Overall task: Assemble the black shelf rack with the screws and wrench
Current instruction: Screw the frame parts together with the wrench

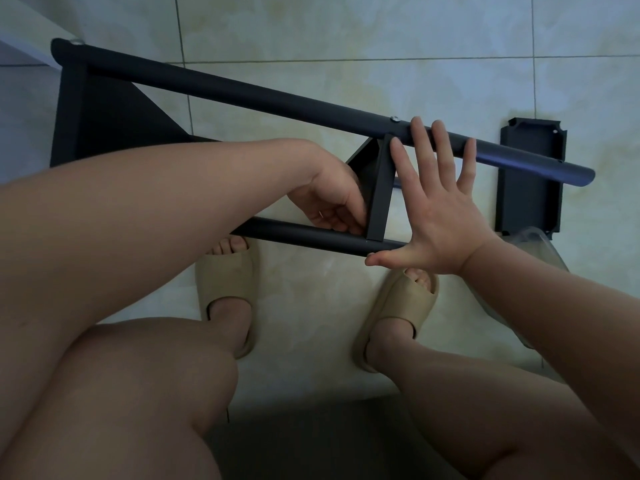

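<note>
Peeking out behind your right forearm is a clear plastic tub [535,237]; its contents can't be made out. It sits just beside a loose black shelf panel [530,188] lying flat on the tile floor [346,46].

The black shelf rack [104,123] lies on its side in front of your feet. Its far tube [277,100] and near tube [311,237] are joined by a cross shelf [379,192] between your hands.

Your right hand [443,216] is spread wide, with fingertips on the far tube and thumb against the near tube's end. Your left hand [329,199] is curled at the joint of cross shelf and near tube. It is possibly pinching something small, but that's hidden.
</note>
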A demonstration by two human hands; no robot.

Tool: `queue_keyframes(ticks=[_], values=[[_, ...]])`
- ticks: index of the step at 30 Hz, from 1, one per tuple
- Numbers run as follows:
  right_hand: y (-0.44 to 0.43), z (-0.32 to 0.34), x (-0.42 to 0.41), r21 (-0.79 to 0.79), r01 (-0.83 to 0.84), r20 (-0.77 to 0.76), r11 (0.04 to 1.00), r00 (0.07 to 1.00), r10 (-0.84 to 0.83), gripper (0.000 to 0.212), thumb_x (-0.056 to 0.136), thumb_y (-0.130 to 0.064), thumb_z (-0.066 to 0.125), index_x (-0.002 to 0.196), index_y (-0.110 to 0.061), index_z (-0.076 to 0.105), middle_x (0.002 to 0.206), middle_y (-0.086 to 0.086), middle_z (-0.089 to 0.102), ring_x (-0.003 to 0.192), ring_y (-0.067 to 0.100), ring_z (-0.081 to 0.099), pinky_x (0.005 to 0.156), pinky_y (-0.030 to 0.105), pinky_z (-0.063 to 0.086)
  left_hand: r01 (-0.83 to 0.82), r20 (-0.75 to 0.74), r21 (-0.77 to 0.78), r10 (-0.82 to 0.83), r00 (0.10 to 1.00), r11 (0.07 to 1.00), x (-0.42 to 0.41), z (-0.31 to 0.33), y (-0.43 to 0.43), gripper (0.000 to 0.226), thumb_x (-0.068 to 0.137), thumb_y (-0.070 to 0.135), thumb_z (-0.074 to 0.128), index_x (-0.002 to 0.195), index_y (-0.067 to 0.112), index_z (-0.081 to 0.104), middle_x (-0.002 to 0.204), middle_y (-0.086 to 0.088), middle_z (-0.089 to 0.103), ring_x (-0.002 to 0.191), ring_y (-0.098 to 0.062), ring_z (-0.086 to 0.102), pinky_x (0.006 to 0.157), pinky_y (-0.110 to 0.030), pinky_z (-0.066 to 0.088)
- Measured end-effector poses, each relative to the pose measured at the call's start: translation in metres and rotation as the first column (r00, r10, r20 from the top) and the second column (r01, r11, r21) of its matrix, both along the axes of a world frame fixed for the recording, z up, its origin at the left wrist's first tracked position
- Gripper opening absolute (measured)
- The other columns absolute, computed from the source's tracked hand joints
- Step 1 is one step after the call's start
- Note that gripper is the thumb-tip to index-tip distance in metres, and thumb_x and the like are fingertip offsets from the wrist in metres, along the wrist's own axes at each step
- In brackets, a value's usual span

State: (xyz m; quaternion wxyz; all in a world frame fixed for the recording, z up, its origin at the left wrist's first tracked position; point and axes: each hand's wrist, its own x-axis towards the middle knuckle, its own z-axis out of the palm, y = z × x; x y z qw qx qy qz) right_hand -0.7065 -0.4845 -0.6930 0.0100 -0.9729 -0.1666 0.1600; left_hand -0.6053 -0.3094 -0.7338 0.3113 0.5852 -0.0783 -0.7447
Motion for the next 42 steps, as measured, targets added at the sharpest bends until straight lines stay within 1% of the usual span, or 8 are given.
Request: queue_keyframes(ticks=[2, 7, 13, 23, 30, 34, 39, 42], values=[[-0.0001, -0.0003, 0.0, 0.0, 0.0, 0.002, 1.0, 1.0, 0.0, 0.141, 0.063, -0.105, 0.032, 0.162, -0.009, 0.003, 0.168, 0.021, -0.005, 0.154, 0.045, -0.008, 0.116, 0.074, -0.004, 0.01, -0.008, 0.001, -0.01, 1.0, 1.0, 0.0014, 0.0003, -0.001, 0.008, 0.093, 0.01, 0.062, 0.089, 0.014, 0.068, 0.074, 0.003, 0.067, 0.068, -0.009, 0.057, 0.068, -0.021, 0.047], [-0.0006, -0.0019, 0.0001, 0.007, -0.002, 0.01, 1.0, 1.0, 0.002, 0.141, 0.063, -0.105, 0.033, 0.162, -0.009, 0.003, 0.168, 0.021, -0.004, 0.154, 0.044, -0.007, 0.116, 0.074, -0.005, 0.034, -0.025, -0.005, -0.034, 0.999, 0.999, 0.0041, 0.0025, -0.0005, 0.009, 0.09, 0.011, 0.063, 0.093, 0.016, 0.071, 0.083, 0.003, 0.069, 0.074, -0.011, 0.06, 0.078, -0.027, 0.045], [-0.0013, -0.002, 0.0001, 0.006, -0.007, 0.019, 1.0, 1.0, 0.007, 0.141, 0.063, -0.105, 0.033, 0.162, -0.009, 0.003, 0.168, 0.022, -0.003, 0.154, 0.045, -0.006, 0.116, 0.074, -0.004, 0.038, 0.022, 0.006, -0.038, 0.999, 0.999, 0.0029, -0.0005, -0.0023, 0.006, 0.093, 0.012, 0.063, 0.093, 0.015, 0.069, 0.078, 0.004, 0.068, 0.072, -0.01, 0.057, 0.074, -0.026, 0.045], [-0.0004, -0.0018, -0.0001, 0.005, -0.003, 0.011, 1.0, 1.0, 0.003, 0.142, 0.062, -0.105, 0.033, 0.162, -0.009, 0.004, 0.168, 0.021, -0.004, 0.154, 0.045, -0.007, 0.117, 0.073, -0.006, 0.056, -0.023, -0.023, -0.056, 0.998, 0.998, 0.0028, -0.0027, 0.0, 0.008, 0.092, 0.018, 0.065, 0.091, 0.019, 0.073, 0.083, 0.003, 0.073, 0.074, -0.011, 0.064, 0.077, -0.027, 0.049], [-0.0006, -0.0009, -0.0001, 0.001, -0.003, 0.01, 1.0, 1.0, 0.003, 0.142, 0.062, -0.105, 0.034, 0.163, -0.009, 0.002, 0.168, 0.021, -0.005, 0.154, 0.044, -0.008, 0.117, 0.073, -0.006, 0.027, -0.051, -0.024, -0.028, 0.998, 0.999, 0.0056, -0.0018, -0.0007, 0.013, 0.092, 0.006, 0.06, 0.097, 0.015, 0.069, 0.082, 0.002, 0.07, 0.071, -0.009, 0.063, 0.071, -0.024, 0.049], [-0.0007, -0.0011, 0.0002, 0.002, -0.002, 0.01, 1.0, 1.0, 0.002, 0.142, 0.062, -0.104, 0.034, 0.162, -0.009, 0.003, 0.168, 0.021, -0.004, 0.154, 0.045, -0.007, 0.116, 0.073, -0.006, -0.005, -0.066, -0.034, 0.003, 0.998, 0.999, 0.005, -0.0009, -0.0016, 0.013, 0.092, 0.008, 0.061, 0.095, 0.016, 0.07, 0.082, 0.004, 0.071, 0.074, -0.009, 0.062, 0.072, -0.024, 0.048], [-0.0009, -0.0014, -0.0004, 0.0, -0.003, 0.005, 1.0, 1.0, 0.003, 0.141, 0.063, -0.105, 0.033, 0.163, -0.009, 0.002, 0.168, 0.021, -0.005, 0.154, 0.044, -0.008, 0.116, 0.073, -0.006, 0.087, -0.032, -0.023, -0.087, 0.996, 0.996, 0.0041, -0.0033, -0.0005, 0.01, 0.092, 0.016, 0.064, 0.095, 0.02, 0.073, 0.089, 0.003, 0.074, 0.078, -0.01, 0.068, 0.078, -0.027, 0.049], [-0.0002, -0.0008, 0.0001, 0.005, 0.0, 0.006, 1.0, 1.0, 0.0, 0.141, 0.063, -0.104, 0.034, 0.163, -0.01, 0.003, 0.168, 0.021, -0.005, 0.154, 0.044, -0.008, 0.116, 0.073, -0.006, 0.089, -0.039, -0.015, -0.089, 0.995, 0.996, 0.007, -0.0038, 0.0024, 0.01, 0.091, 0.013, 0.064, 0.094, 0.019, 0.072, 0.085, 0.005, 0.073, 0.074, -0.008, 0.066, 0.074, -0.025, 0.049]])
